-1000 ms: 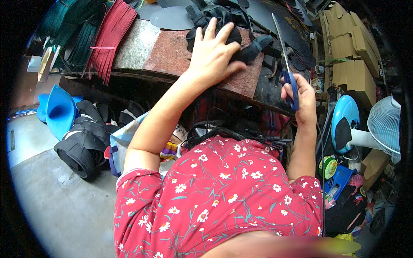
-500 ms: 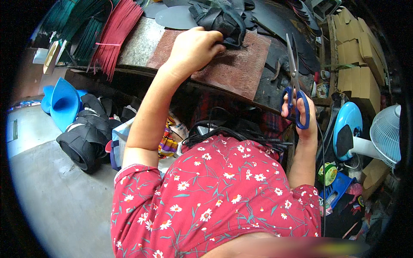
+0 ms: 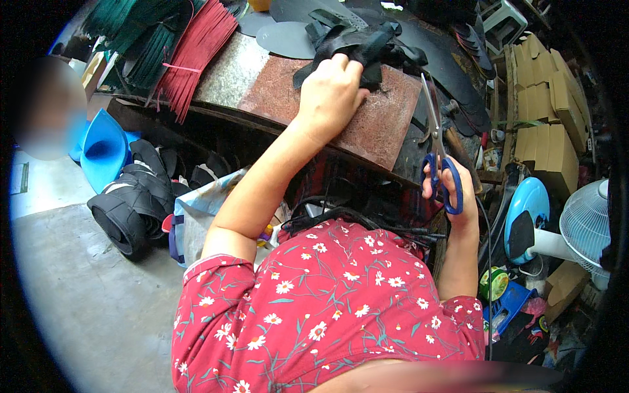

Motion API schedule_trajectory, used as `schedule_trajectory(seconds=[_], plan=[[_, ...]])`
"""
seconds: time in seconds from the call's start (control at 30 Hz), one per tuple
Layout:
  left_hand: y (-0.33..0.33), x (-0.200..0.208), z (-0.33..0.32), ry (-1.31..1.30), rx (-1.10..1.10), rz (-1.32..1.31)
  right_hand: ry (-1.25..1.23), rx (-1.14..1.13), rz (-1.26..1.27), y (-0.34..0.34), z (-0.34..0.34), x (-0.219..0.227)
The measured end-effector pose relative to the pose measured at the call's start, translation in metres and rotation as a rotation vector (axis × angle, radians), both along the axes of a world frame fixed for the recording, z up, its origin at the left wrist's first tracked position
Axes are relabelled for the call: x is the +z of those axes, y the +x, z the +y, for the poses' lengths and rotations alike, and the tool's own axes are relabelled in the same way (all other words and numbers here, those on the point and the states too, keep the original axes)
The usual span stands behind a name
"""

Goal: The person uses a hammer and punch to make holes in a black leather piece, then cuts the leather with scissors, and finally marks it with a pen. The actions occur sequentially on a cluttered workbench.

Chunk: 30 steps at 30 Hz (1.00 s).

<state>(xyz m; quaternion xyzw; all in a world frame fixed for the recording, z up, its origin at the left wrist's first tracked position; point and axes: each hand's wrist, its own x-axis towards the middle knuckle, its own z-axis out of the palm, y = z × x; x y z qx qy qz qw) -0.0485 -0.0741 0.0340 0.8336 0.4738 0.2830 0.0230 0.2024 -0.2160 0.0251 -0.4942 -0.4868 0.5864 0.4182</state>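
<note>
Curled fingers of my left hand (image 3: 333, 95) grip a tangled bundle of black fabric straps (image 3: 357, 47), and their tips are hidden in it. Beneath the bundle lies a worn reddish-brown board (image 3: 386, 128) on the workbench. My right hand (image 3: 464, 193) holds a pair of scissors (image 3: 434, 128) upright beside the board's right edge, fingers through the dark blue handles. The blades point away from me and stand slightly apart, with nothing between them.
Bundled red strips (image 3: 196, 62) and dark green strips lie at the bench's left. Grey flat oval pieces (image 3: 285, 40) lie behind the bundle. Rolled black material (image 3: 131, 223) sits on the left floor. A blue-and-white fan (image 3: 527, 213) and stacked cardboard boxes (image 3: 547, 141) stand right.
My left hand has shifted right, and the black strap bundle now lies more spread out. The scissors have come slightly lower and left, still in my right hand.
</note>
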Motion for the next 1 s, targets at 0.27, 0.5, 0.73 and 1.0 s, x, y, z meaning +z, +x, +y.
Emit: schedule_trajectory(seconds=[0.27, 0.5, 0.73, 1.0], plan=[[-0.003, 0.0, 0.044, -0.133, 0.092, -0.173, 0.002, 0.043, 0.001, -0.004, 0.004, 0.007], [-0.026, 0.019, 0.033, -0.75, -0.212, -1.159, -0.129, 0.196, 0.24, -0.027, 0.012, 0.002], [-0.021, 0.011, 0.012, -0.9, -0.375, -1.609, -0.216, 0.308, 0.311, -0.05, 0.042, 0.014], [-0.021, 0.005, -0.004, -1.006, -0.3, -1.726, -0.172, 0.304, 0.351, -0.059, 0.06, 0.024]])
